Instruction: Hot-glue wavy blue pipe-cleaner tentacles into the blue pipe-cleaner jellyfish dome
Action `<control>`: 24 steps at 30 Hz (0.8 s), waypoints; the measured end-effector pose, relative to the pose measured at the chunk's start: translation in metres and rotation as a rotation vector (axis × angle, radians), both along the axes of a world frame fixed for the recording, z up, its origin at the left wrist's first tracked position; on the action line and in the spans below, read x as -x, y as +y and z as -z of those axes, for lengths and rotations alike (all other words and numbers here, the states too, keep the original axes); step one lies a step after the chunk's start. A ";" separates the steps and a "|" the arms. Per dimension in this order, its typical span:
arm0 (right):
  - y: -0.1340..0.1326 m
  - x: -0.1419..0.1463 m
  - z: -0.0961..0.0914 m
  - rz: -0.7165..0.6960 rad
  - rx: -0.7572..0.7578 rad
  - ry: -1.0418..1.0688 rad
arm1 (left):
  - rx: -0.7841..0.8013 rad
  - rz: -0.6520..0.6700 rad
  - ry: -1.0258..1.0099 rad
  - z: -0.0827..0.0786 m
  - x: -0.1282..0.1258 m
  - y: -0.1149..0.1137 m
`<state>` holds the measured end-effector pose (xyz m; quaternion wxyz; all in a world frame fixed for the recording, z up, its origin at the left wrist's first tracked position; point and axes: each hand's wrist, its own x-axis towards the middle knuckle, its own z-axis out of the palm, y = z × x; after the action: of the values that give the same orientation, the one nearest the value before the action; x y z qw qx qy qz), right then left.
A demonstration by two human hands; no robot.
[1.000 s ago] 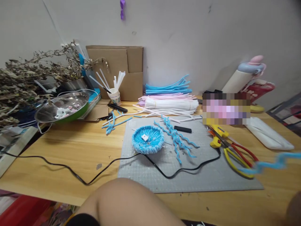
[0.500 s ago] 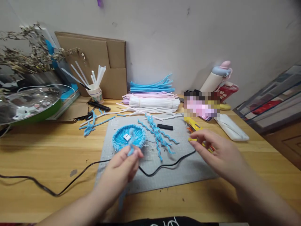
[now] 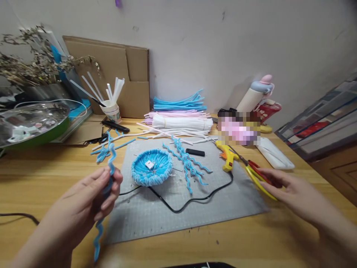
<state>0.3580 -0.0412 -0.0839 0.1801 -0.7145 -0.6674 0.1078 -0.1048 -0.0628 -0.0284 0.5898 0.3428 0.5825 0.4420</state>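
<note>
My left hand (image 3: 102,195) is closed around a wavy blue pipe cleaner (image 3: 97,238), whose two ends stick out above and below the fingers. To the right, my right hand (image 3: 287,186) grips the red and yellow handles of a pair of scissors (image 3: 255,175). The blades point away, beside a yellow hot glue gun (image 3: 229,156) lying on the grey cutting mat (image 3: 173,223). A bowl-shaped piece of blue pipe cleaners (image 3: 139,178) rests on the mat with a small white block (image 3: 150,164) inside. Several wavy blue pipe cleaners (image 3: 186,162) lie in a bunch right of it.
A black cord (image 3: 192,201) crosses the mat. Bundles of white (image 3: 181,123) and blue pipe cleaners (image 3: 178,104) lie by the wall. At left stand a cup of glue sticks (image 3: 111,111) and a green-sided bowl (image 3: 52,128). A white phone-like object (image 3: 275,153) lies right.
My left hand has moved left, away from the bowl-shaped piece, with the pipe cleaner. My right hand has left the glue gun's handle, moved right and taken hold of the scissors.
</note>
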 end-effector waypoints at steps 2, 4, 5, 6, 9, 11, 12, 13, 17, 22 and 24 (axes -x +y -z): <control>0.016 0.017 -0.019 -0.123 0.035 -0.025 | -0.047 -0.027 0.096 0.000 0.006 0.003; 0.043 0.041 -0.029 -0.192 0.044 -0.079 | -0.104 0.009 0.308 0.000 0.011 0.015; 0.058 0.055 -0.029 -0.238 0.064 -0.122 | -0.122 0.062 0.450 0.001 0.012 0.023; 0.075 0.069 -0.028 -0.263 0.075 -0.153 | -0.123 0.139 0.630 0.002 0.013 0.032; 0.117 0.106 -0.016 -0.291 0.087 -0.243 | -0.144 0.182 0.792 0.009 0.013 0.064; 0.135 0.124 -0.008 -0.297 0.081 -0.293 | -0.154 0.204 0.864 0.016 0.012 0.081; 0.140 0.130 -0.005 -0.296 0.080 -0.315 | -0.153 0.224 0.886 0.020 0.011 0.087; 0.142 0.135 -0.004 -0.291 0.078 -0.335 | -0.153 0.249 0.900 0.024 0.010 0.092; 0.125 0.129 -0.008 -0.186 0.072 -0.397 | -0.157 0.357 0.907 0.036 0.007 0.097; 0.082 0.077 -0.003 0.055 0.231 -0.436 | -0.179 0.420 0.922 0.035 -0.004 0.080; 0.071 0.057 0.006 0.092 0.269 -0.404 | -0.182 0.435 0.927 0.031 -0.014 0.070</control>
<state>0.3013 0.0297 -0.0904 -0.0490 -0.7689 -0.6361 0.0424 -0.0909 0.0070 -0.0592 0.3160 0.6656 0.6570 0.1597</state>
